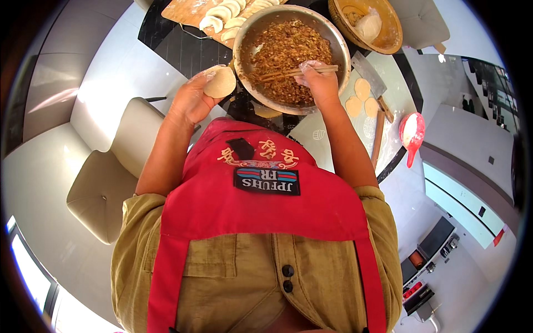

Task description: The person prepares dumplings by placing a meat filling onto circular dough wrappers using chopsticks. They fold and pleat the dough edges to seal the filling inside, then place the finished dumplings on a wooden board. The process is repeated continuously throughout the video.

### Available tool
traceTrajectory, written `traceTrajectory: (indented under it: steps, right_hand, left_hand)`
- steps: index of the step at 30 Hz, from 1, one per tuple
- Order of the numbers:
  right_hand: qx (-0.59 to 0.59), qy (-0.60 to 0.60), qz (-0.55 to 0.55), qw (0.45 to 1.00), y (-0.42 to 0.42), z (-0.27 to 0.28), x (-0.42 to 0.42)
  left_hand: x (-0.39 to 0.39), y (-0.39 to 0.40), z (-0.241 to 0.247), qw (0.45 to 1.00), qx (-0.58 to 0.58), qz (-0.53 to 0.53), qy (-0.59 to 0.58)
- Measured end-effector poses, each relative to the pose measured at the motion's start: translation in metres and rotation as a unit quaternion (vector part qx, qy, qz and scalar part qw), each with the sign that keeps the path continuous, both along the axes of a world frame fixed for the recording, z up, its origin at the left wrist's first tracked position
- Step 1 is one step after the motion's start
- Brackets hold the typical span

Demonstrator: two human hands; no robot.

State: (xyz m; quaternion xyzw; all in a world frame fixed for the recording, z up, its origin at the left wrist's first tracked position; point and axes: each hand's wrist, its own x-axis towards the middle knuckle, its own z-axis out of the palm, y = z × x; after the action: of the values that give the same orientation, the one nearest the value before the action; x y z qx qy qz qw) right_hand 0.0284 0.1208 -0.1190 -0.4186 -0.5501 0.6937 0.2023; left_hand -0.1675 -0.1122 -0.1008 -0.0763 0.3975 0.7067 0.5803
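Note:
A round dough wrapper lies on the fingers of my left hand, just left of a large steel bowl. Brown minced filling fills much of that bowl. Over its right side, my right hand grips a pair of wooden chopsticks, their far ends in the filling. Several folded dumplings rest in rows on a wooden board behind the bowl at the left. To the right, more flat wrappers lie on a pale, floury mat.
A cleaver and a wooden rolling pin lie right of the wrappers. Farther right is a red scoop with flour. A brown basin holds a dough lump. A beige chair stands at the left.

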Motion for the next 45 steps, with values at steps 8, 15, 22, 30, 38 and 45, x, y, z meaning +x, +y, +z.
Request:
traceTrajectory:
  steps: [8, 15, 22, 30, 38, 45]
  right_hand:
    - [-0.115, 0.054, -0.006, 0.992, 0.013, -0.007, 0.008]
    - [-0.209, 0.095, -0.032, 0.973, 0.023, -0.018, 0.026]
    - [-0.200, 0.196, -0.023, 0.960, 0.019, 0.020, 0.043]
    - [0.284, 0.132, 0.101, 0.944, -0.045, 0.114, 0.047]
    - [0.524, 0.136, 0.260, 0.800, -0.065, 0.118, 0.052]
    - [0.436, 0.127, 0.135, 0.881, -0.063, 0.126, 0.061]
  left_hand:
    - [0.001, 0.002, -0.001, 1.000, -0.013, 0.015, -0.002]
    - [0.005, 0.002, -0.002, 0.999, -0.008, 0.029, -0.015]
    - [0.018, 0.016, 0.012, 0.999, 0.021, 0.010, -0.046]
    - [0.033, 0.033, 0.022, 0.991, 0.117, -0.029, -0.065]
    - [0.034, 0.034, 0.021, 0.987, 0.125, -0.013, -0.103]
    - [0.033, 0.029, 0.028, 0.986, 0.131, 0.024, -0.104]
